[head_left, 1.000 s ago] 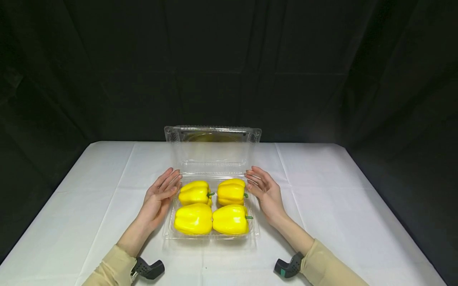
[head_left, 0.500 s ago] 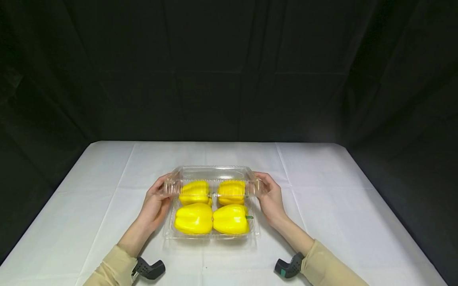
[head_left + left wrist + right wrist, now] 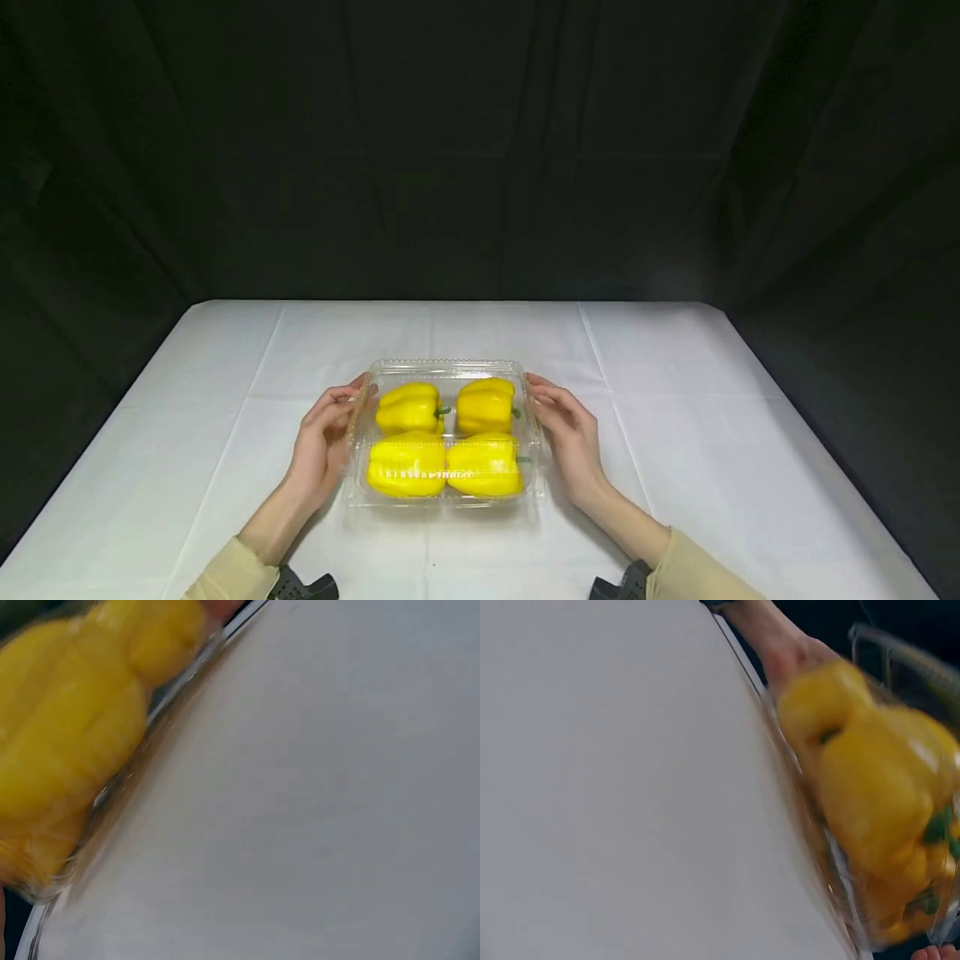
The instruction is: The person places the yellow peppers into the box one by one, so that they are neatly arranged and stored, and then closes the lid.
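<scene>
– What are your hands doing?

– My left hand (image 3: 324,446) is resting against the left side of the clear box (image 3: 444,492), and my right hand (image 3: 572,433) is resting against the right side. The fingers are lying almost straight along the walls, only bent a little. They are touching the plastic, not squeezing it.

– Where is the box?

– It is sitting on the white tabletop (image 3: 675,400), right between my hands. Both hands are just as near to it. Its long side is running away from me. The lid (image 3: 442,371) is lying down over four yellow peppers (image 3: 408,465), two near me and two farther back.

– Are the small cameras helping?

– A bit. The left wrist view is showing a blurry pepper (image 3: 67,742) pressing up close to the box wall. The right wrist view is showing my other hand (image 3: 780,645) through the plastic. Only the head view is showing both hands together.
</scene>
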`<state>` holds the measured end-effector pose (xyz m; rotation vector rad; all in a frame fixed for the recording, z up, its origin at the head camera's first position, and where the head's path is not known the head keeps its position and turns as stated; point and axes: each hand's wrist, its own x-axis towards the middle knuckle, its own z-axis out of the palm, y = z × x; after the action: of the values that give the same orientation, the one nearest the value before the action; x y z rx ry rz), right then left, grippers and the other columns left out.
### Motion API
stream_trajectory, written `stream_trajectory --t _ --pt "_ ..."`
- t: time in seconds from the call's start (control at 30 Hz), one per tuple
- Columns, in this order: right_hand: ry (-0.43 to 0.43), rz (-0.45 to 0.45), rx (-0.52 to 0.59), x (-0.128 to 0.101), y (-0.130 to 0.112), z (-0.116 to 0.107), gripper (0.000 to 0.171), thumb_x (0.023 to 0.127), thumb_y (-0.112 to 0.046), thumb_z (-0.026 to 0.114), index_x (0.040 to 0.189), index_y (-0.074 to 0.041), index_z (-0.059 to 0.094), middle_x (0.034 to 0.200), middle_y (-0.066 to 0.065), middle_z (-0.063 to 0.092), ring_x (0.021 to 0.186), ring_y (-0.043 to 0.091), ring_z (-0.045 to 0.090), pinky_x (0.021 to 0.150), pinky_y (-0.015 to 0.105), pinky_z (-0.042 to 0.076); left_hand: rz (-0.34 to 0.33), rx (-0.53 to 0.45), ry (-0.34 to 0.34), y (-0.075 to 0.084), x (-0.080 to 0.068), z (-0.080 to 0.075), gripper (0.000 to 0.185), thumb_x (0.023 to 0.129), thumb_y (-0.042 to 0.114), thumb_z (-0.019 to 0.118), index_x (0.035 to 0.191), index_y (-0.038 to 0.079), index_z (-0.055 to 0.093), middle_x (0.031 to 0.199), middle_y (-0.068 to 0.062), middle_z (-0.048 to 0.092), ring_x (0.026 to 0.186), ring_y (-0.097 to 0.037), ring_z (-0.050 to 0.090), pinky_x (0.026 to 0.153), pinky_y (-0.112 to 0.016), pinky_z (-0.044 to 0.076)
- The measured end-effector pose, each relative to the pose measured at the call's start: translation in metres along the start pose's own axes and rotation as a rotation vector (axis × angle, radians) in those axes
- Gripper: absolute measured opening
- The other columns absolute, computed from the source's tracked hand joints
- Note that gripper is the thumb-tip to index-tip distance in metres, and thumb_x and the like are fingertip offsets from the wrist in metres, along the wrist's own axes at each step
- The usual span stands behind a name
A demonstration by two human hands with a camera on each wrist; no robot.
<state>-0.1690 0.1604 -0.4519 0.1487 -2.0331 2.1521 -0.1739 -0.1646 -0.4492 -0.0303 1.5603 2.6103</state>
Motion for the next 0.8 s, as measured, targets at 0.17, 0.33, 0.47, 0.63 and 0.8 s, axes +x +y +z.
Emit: stream_trajectory --t 0.17,0.33,0.47,0.63,0.8 --pt "-0.079 0.011 -0.007 -0.028 -0.007 -0.005 0.032 0.099 -0.005 0.05 0.128 0.008 0.056 0.15 0.011 0.046 0.136 0.019 0.045 0.109 0.023 0.04 0.051 0.086 -0.09 -0.001 -0.027 -0.004 0.028 0.1 0.006 0.037 0.113 0.018 0.058 0.155 -0.004 0.036 0.135 -0.012 0.045 0.108 -0.02 0.04" --pt "-0.176 0.054 -0.08 -0.057 -0.014 -0.01 0.038 0.099 -0.007 0.05 0.136 0.0 0.052 0.151 0.009 0.04 0.136 0.014 0.042 0.108 0.026 0.042 0.147 0.161 -0.193 -0.006 -0.051 -0.008 0.049 0.087 -0.007 0.035 0.133 0.009 0.046 0.151 -0.002 0.039 0.136 -0.013 0.042 0.108 -0.019 0.039" --pt "-0.188 0.104 -0.125 -0.073 -0.019 -0.01 0.044 0.096 -0.007 0.054 0.14 -0.008 0.05 0.143 0.009 0.046 0.127 0.013 0.049 0.101 0.025 0.047 0.183 0.148 -0.258 -0.01 -0.06 -0.008 0.065 0.076 -0.011 0.038 0.14 0.005 0.037 0.154 -0.007 0.034 0.142 -0.012 0.035 0.113 -0.018 0.035" --pt "-0.202 0.116 -0.129 -0.079 -0.022 -0.007 0.049 0.095 -0.004 0.055 0.142 -0.01 0.047 0.102 0.006 0.059 0.091 0.013 0.059 0.078 0.024 0.052 0.183 0.148 -0.253 -0.011 -0.06 -0.008 0.072 0.071 -0.012 0.042 0.141 0.003 0.035 0.155 -0.011 0.031 0.142 -0.013 0.034 0.113 -0.017 0.035" --pt "-0.287 0.141 0.007 -0.078 -0.019 -0.009 0.054 0.096 0.0 0.053 0.147 -0.003 0.035 0.078 0.001 0.064 0.068 0.009 0.06 0.06 0.022 0.05 0.198 0.151 -0.259 -0.012 -0.06 -0.011 0.073 0.071 -0.013 0.044 0.142 0.0 0.034 0.156 -0.013 0.03 0.143 -0.014 0.034 0.114 -0.017 0.034"
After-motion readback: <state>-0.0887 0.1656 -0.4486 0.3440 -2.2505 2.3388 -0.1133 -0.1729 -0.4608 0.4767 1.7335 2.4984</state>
